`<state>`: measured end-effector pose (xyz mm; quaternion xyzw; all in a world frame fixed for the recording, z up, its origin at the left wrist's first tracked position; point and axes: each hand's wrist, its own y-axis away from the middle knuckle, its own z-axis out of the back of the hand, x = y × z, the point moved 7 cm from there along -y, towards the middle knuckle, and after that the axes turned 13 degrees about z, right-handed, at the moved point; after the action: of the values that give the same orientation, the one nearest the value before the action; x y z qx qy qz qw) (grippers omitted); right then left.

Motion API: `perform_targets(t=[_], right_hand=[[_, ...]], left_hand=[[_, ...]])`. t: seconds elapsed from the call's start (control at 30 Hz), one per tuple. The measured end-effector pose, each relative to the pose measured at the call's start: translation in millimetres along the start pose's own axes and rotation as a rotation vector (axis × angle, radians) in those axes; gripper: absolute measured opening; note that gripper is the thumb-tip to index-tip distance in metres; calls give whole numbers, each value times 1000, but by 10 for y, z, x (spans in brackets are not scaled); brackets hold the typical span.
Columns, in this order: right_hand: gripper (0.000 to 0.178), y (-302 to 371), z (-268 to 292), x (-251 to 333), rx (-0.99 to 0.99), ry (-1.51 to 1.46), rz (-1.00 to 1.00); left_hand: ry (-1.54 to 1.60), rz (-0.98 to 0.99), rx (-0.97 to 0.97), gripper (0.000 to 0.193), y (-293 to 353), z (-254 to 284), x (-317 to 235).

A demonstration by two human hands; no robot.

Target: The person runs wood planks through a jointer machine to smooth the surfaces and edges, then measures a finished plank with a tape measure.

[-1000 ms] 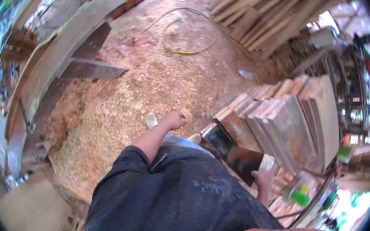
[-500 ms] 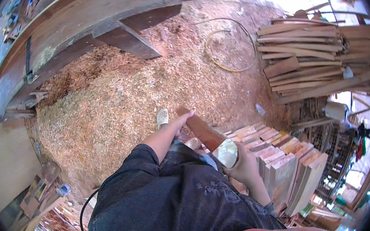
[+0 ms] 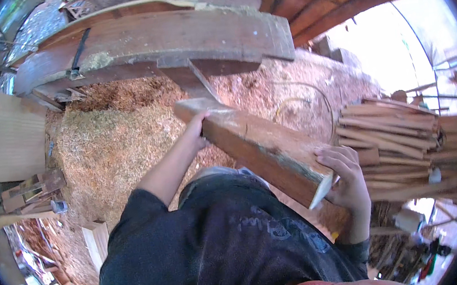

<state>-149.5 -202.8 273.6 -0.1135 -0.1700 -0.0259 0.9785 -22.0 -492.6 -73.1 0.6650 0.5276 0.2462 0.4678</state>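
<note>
A thick wooden beam [image 3: 265, 149] lies across both my hands in front of my body, its far left end higher in the picture than its near right end. My left hand [image 3: 199, 130] grips its side near the far end, with the thumb on the upper edge. At the other end, my right hand [image 3: 345, 170] is wrapped round the corner, fingers over the top face. A pale, whitish cut face shows at that end. The beam's sides are reddish brown, and its top is scuffed and lighter.
A long wooden workbench [image 3: 145, 42] stands ahead, above shavings [image 3: 121, 131] on the floor. Stacked wooden strips [image 3: 400, 135] lie to the right, near a looped hose [image 3: 324, 96]. A pale board [image 3: 5, 135] stands at left; a light timber block [image 3: 97, 242] is nearer me.
The beam has been raised from low beside the stacked blocks to a spot across my front. Both hands rose with it, and my view has tilted up toward the bench.
</note>
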Motion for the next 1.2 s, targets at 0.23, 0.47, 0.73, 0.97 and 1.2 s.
perform_targets(t=[0.23,0.47,0.73,0.97,1.2], right_hand=[[52,1345,-1189,-2563,-927,-1306,-992],[62,310,-2194,-2586,-747,-1820,-1159],[59,-82,-1927,-2954,-768,-1411,-1137],[56,-746,-2649,-3459,-643,-1356,-1175],[64,-1936,-3388,-4404,-430,-1427,-942]], left_hand=[[211,-325,-52,47,641,-361,-306],[147,-536,-170,33,495,-380,-1259],[265,-382,108,36,-775,-309,-1874],[-469,-184,-230,41,-853,138,-2749],[-528,-616,-868,46,-435,467,-3259]])
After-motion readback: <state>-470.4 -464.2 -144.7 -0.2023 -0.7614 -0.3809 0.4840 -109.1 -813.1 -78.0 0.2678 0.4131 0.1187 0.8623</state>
